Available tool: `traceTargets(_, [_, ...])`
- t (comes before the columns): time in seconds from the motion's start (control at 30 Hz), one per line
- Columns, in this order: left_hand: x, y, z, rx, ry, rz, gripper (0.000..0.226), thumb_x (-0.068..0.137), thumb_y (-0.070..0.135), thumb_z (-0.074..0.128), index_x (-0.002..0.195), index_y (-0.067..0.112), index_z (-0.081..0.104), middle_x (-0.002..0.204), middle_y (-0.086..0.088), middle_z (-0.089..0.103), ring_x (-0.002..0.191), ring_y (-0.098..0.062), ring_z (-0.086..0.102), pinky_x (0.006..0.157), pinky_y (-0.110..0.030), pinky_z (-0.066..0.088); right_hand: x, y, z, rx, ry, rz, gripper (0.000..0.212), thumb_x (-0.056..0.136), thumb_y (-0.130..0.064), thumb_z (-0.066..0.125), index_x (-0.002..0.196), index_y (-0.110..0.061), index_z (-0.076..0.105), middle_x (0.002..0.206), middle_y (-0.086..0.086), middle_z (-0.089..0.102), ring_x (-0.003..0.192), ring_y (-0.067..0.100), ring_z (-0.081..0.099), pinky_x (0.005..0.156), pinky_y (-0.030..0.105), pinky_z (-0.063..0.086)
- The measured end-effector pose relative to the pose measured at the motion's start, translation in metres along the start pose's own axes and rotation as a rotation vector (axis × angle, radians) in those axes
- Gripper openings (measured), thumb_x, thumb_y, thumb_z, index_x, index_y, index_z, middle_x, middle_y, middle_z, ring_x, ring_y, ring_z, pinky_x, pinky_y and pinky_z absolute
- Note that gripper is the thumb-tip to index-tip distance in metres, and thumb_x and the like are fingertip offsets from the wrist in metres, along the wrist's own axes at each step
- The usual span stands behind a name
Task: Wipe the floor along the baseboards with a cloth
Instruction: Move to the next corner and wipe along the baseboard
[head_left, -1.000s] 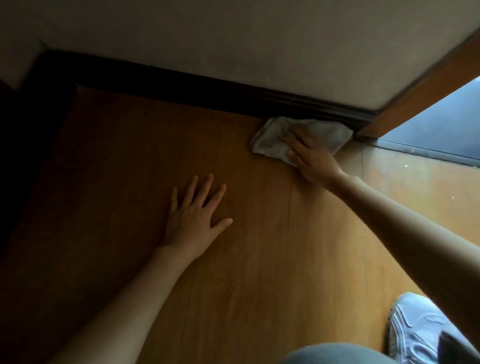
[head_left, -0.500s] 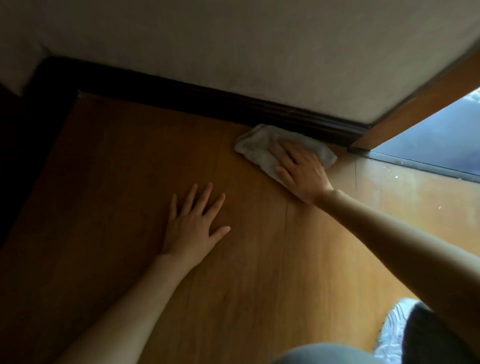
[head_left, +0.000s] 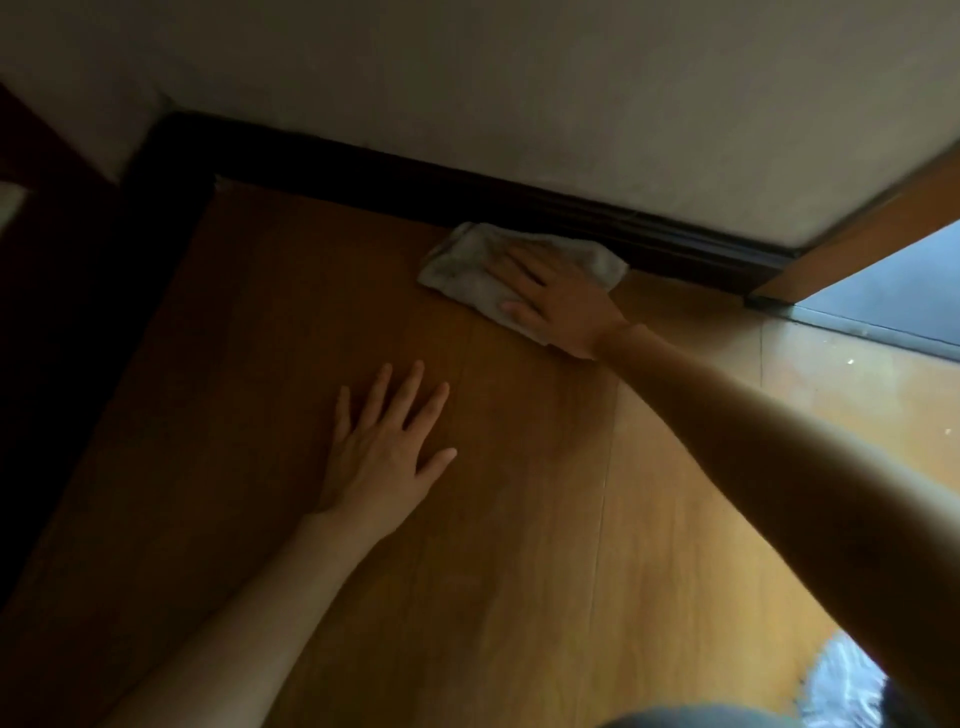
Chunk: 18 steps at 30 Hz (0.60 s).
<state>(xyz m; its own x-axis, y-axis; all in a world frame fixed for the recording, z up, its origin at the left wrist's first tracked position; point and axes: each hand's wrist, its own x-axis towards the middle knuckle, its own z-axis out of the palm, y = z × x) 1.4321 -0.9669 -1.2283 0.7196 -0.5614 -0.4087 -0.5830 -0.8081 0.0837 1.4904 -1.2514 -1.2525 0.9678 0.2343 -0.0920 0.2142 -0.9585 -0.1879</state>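
A crumpled white cloth (head_left: 462, 267) lies on the wooden floor (head_left: 519, 519), its far edge against the dark baseboard (head_left: 467, 189). My right hand (head_left: 558, 299) presses flat on the cloth with fingers spread and straight, covering its right half. My left hand (head_left: 382, 452) rests palm down on the bare floor nearer to me, fingers spread, holding nothing.
A pale wall (head_left: 519, 88) rises above the baseboard. The baseboard turns a corner at the left (head_left: 171, 171) into deep shadow. A wooden door frame (head_left: 857, 234) and a metal threshold (head_left: 857, 327) lie at the right. A white shoe (head_left: 847, 686) shows at the bottom right.
My right hand has slid the cloth leftward along the baseboard, away from the door frame. My left hand has stayed planted on the floor.
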Motion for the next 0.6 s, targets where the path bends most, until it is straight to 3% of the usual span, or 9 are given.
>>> traceTargets(0.07, [-0.003, -0.006, 0.001, -0.013, 0.005, -0.03, 0.07, 0.094, 0.066, 0.018, 0.15, 0.039, -0.014, 0.159, 0.004, -0.024, 0.147, -0.025, -0.02, 0.118, -0.056, -0.003, -0.039, 0.014, 0.003, 0.026, 0.051, 0.127, 0.059, 0.101, -0.052, 0.024, 0.153, -0.024, 0.024, 0.158, 0.008, 0.023, 0.147, 0.023, 0.017, 0.12, 0.043, 0.011])
traceTargets(0.17, [-0.004, -0.012, 0.006, -0.026, -0.037, -0.07, 0.07, 0.093, 0.068, 0.018, 0.146, 0.041, -0.02, 0.157, 0.004, -0.028, 0.145, -0.025, -0.023, 0.118, -0.059, 0.001, -0.059, 0.008, 0.009, 0.053, 0.08, 0.267, 0.059, 0.101, -0.053, 0.021, 0.154, -0.029, 0.016, 0.161, 0.004, 0.016, 0.148, 0.018, 0.009, 0.121, 0.039, 0.003])
traceTargets(0.4, [-0.002, -0.012, 0.009, -0.032, -0.044, -0.082, 0.069, 0.091, 0.071, 0.012, 0.145, 0.045, -0.021, 0.153, 0.007, -0.034, 0.144, -0.024, -0.026, 0.117, -0.059, -0.003, 0.072, -0.061, 0.022, 0.013, 0.075, 0.018, 0.059, 0.1, -0.045, 0.026, 0.148, -0.014, 0.037, 0.151, 0.016, 0.037, 0.141, 0.031, 0.032, 0.117, 0.039, 0.014])
traceTargets(0.5, [-0.002, -0.012, 0.009, -0.011, -0.069, -0.075, 0.068, 0.089, 0.071, 0.009, 0.143, 0.045, -0.024, 0.152, 0.006, -0.036, 0.144, -0.024, -0.027, 0.117, -0.059, -0.003, 0.051, -0.051, 0.022, 0.031, 0.09, 0.033, 0.057, 0.1, -0.045, 0.028, 0.148, -0.015, 0.037, 0.152, 0.014, 0.035, 0.142, 0.028, 0.029, 0.118, 0.035, 0.01])
traceTargets(0.6, [-0.003, -0.013, 0.012, -0.036, -0.029, -0.066, 0.069, 0.087, 0.072, 0.007, 0.144, 0.044, -0.021, 0.154, 0.006, -0.032, 0.144, -0.024, -0.026, 0.117, -0.059, -0.004, -0.022, -0.011, 0.009, 0.071, 0.091, 0.194, 0.056, 0.101, -0.047, 0.027, 0.15, -0.021, 0.032, 0.156, 0.01, 0.028, 0.146, 0.023, 0.02, 0.119, 0.028, 0.001])
